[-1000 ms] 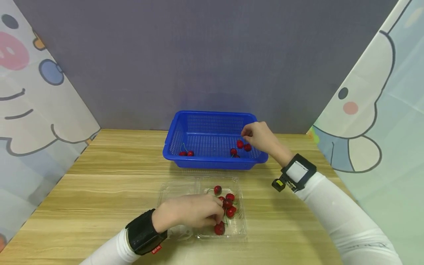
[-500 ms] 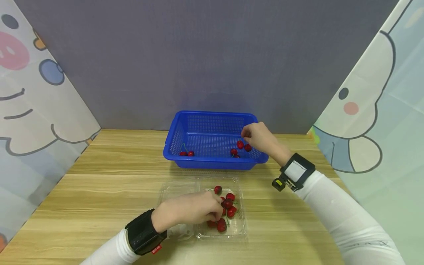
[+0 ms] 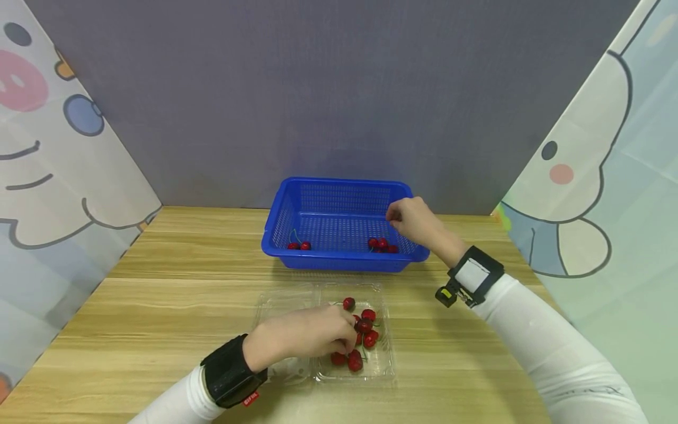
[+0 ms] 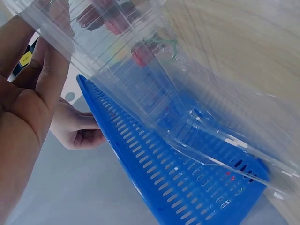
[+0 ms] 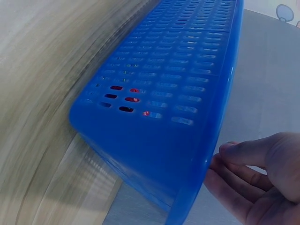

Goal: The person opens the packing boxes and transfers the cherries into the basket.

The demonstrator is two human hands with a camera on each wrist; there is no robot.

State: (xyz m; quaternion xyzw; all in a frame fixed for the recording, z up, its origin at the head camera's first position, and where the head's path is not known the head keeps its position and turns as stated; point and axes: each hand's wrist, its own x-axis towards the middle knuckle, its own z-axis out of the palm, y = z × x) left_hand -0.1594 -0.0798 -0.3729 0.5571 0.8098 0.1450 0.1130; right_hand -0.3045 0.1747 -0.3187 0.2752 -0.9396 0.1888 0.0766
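Note:
In the head view, my left hand (image 3: 309,333) reaches over a clear plastic clamshell box (image 3: 382,368). Its fingertips pinch at the stems of two red cherries (image 3: 355,360) low in the box; the left wrist view hides the grip behind clear plastic. Several other cherries (image 3: 365,325) lie beside these fingers. My right hand (image 3: 415,221) is over the right rim of a blue slotted basket (image 3: 344,255), its fingers loosely bent with nothing between them. Below it, several cherries (image 3: 382,242) rest in the basket's front right corner.
Two cherries with joined stems (image 3: 299,245) lie in the basket's front left corner. The box's clear lid (image 3: 283,300) is folded out to the left, partly under my left hand. A grey panel (image 3: 339,100) rises behind the basket.
Two cherries beneath my right hand have dropped into the basket's front right corner. Under my left fingers, the cherries have shifted slightly, and a second one now shows.

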